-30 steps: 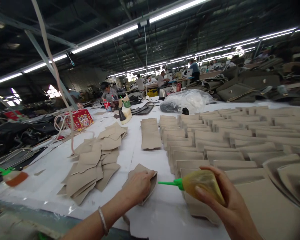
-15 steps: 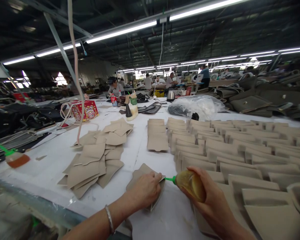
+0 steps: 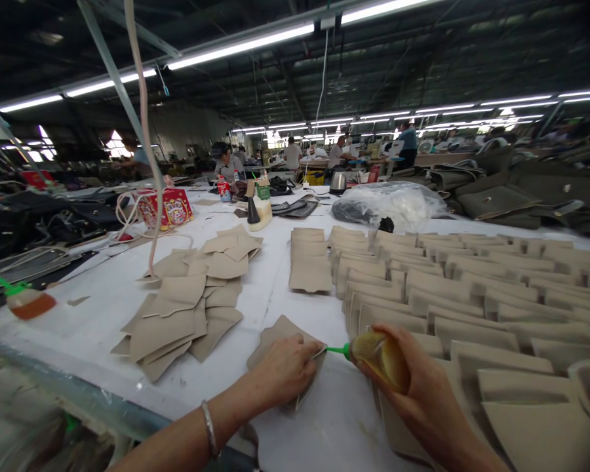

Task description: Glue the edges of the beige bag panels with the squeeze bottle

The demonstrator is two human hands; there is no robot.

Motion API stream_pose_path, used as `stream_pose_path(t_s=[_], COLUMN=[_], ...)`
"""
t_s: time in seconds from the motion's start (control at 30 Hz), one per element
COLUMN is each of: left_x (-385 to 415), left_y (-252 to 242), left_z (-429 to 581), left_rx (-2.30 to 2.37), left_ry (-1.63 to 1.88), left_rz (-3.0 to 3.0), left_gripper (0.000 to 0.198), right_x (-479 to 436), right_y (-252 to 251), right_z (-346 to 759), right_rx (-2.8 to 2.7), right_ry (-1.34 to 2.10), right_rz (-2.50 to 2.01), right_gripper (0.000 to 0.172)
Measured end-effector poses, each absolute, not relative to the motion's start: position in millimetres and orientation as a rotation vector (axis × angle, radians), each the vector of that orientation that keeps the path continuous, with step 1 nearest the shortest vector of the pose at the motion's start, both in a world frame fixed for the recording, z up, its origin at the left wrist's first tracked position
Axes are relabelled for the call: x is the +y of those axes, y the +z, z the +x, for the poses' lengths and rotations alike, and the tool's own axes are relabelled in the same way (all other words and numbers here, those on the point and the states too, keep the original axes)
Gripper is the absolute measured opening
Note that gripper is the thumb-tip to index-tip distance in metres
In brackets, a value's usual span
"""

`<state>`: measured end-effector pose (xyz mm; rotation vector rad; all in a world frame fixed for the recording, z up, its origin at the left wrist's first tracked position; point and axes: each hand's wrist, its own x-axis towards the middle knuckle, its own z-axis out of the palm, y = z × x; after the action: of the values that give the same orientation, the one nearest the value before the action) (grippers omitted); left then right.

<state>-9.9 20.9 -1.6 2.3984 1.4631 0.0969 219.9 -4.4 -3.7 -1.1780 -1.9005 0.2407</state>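
My left hand (image 3: 284, 369) presses down on a small stack of tan cut pieces (image 3: 270, 335) on the white table (image 3: 295, 426), fingers curled over the top piece's edge. My right hand (image 3: 417, 393) is wrapped round a yellow squeeze bottle (image 3: 379, 354) with a green nozzle. The nozzle tip (image 3: 330, 350) touches the edge of the piece under my left fingers.
A loose pile of tan pieces (image 3: 187, 301) lies to the left. Rows of overlapping tan pieces (image 3: 472, 295) cover the right side. Another glue bottle (image 3: 22, 300) lies at the far left. A hose (image 3: 145, 144) hangs down. Several people work at tables far back.
My right hand has brought the bottle left and down until its nozzle meets the piece under my left hand. The view has shifted slightly to the left.
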Motion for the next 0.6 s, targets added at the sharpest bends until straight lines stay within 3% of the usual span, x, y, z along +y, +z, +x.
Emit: stream_pose_path(t_s=[0.6], left_x=[21.6], left_y=[-9.9], left_z=[-12.1], left_rx=[1.475], left_ry=[0.154], left_rz=[2.368], left_gripper=[0.046], right_x=[-7.8], right_y=[-12.5], right_z=[229.8], right_rx=[-1.778], right_ry=[0.415], right_rz=[-1.285], right_gripper=[0.036])
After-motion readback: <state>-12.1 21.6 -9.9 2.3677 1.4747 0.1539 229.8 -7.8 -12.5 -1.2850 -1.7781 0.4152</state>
